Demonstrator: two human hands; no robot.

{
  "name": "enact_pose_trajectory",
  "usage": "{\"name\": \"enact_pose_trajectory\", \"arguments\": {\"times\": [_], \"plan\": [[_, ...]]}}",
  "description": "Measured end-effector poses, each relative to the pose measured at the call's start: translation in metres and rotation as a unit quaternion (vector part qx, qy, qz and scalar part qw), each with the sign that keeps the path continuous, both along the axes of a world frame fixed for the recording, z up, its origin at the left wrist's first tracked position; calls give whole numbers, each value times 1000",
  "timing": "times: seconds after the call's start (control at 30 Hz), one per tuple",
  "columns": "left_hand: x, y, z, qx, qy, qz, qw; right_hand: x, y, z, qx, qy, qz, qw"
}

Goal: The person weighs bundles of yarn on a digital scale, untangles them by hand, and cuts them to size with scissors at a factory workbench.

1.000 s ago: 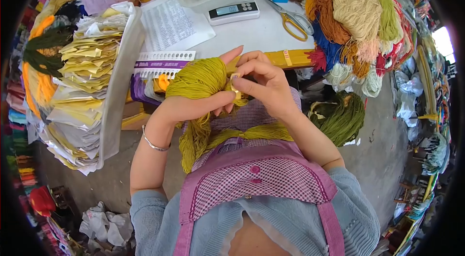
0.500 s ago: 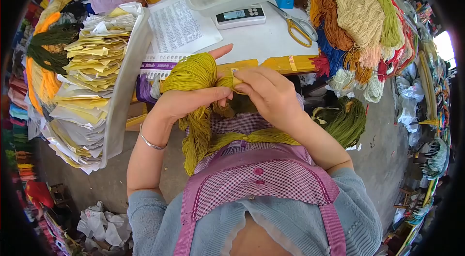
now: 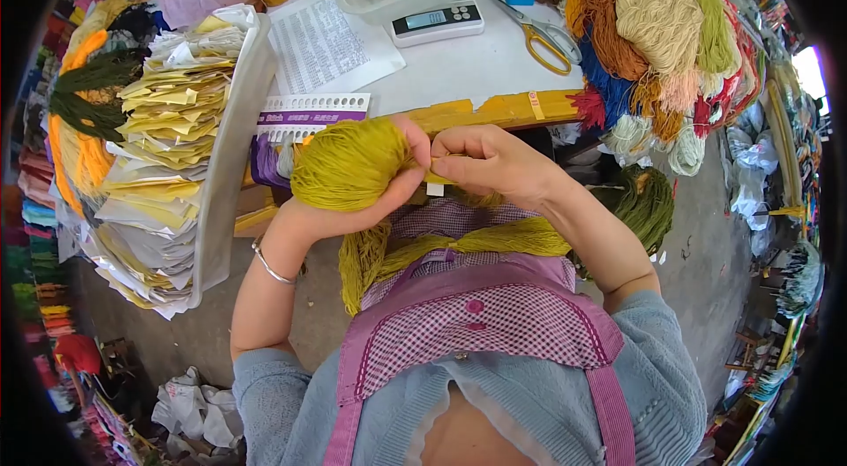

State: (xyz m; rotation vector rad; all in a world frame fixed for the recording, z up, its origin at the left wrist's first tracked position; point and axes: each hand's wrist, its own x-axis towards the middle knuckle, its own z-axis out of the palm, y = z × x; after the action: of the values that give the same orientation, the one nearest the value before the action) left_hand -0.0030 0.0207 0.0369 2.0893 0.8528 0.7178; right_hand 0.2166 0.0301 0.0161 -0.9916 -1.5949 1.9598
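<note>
Holding a yellow-green yarn bundle (image 3: 348, 166) near the table (image 3: 459, 78) edge: cupping it in the curled left hand (image 3: 379, 199), pinching its narrow end above a white tag (image 3: 435, 189) with right hand (image 3: 494, 168) fingertips. Facing a scale (image 3: 437, 23) and scissors (image 3: 528, 27).

this looked like a thread workshop: hanks of yarn (image 3: 657, 16) in many colours lay heaped on the desk (image 3: 441, 73), near scissors (image 3: 528, 23), a digital scale (image 3: 437, 22) and a printed list (image 3: 322, 47). paper packets (image 3: 172, 117) filled a long bin (image 3: 236, 100), coloured stock crowded both sides, and the person, in a checked apron (image 3: 507, 338), held a yellow-green skein (image 3: 348, 168).
</note>
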Motion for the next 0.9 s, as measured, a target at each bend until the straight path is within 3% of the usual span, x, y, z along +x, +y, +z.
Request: {"name": "enact_pose_trajectory", "arguments": {"times": [0.07,0.17,0.2,0.27,0.3,0.37,0.43,0.5,0.57,0.63,0.7,0.77,0.8,0.83,0.87,0.9], "plan": [[2,-6,3,-17,-59,-9,998,-1,1,-7,-60,95,12,994],[-3,-3,-5,63,16,-10,998,-3,4,-12,-77,118,28,990],[-2,-6,-7,54,-7,17,998,-5,3,-11,-75,122,26,989],[0,-12,-13,37,-25,65,997,-10,-1,-8,64,68,-23,995],[1,-15,-16,19,-48,117,992,-12,-2,-11,67,70,-25,995],[4,-21,-21,20,-60,141,988,-17,-3,-19,349,33,-88,932],[12,-26,-25,23,-131,219,967,-18,-5,-17,393,24,-110,913],[18,-24,-31,64,-138,232,961,-20,-4,-16,484,18,-131,865],[27,-22,-27,-80,-253,262,928,-22,-2,-19,491,12,-150,858],[24,-17,-31,-122,-257,250,925,-22,3,-24,500,5,-166,850],[21,-11,-39,-228,-256,254,904,-18,10,-34,595,-69,-154,786],[15,-9,-49,-210,-250,273,905,-10,23,-33,544,-64,-117,828],[11,-8,-51,-204,-257,273,904,0,38,-23,452,-76,-95,884],[8,-7,-50,-210,-260,284,899,14,59,-22,435,-106,-175,877],[4,-7,-50,-198,-272,288,897,29,90,-34,296,11,-287,911],[1,-8,-51,-187,-283,294,894,48,120,-34,296,-32,-355,886]]}}
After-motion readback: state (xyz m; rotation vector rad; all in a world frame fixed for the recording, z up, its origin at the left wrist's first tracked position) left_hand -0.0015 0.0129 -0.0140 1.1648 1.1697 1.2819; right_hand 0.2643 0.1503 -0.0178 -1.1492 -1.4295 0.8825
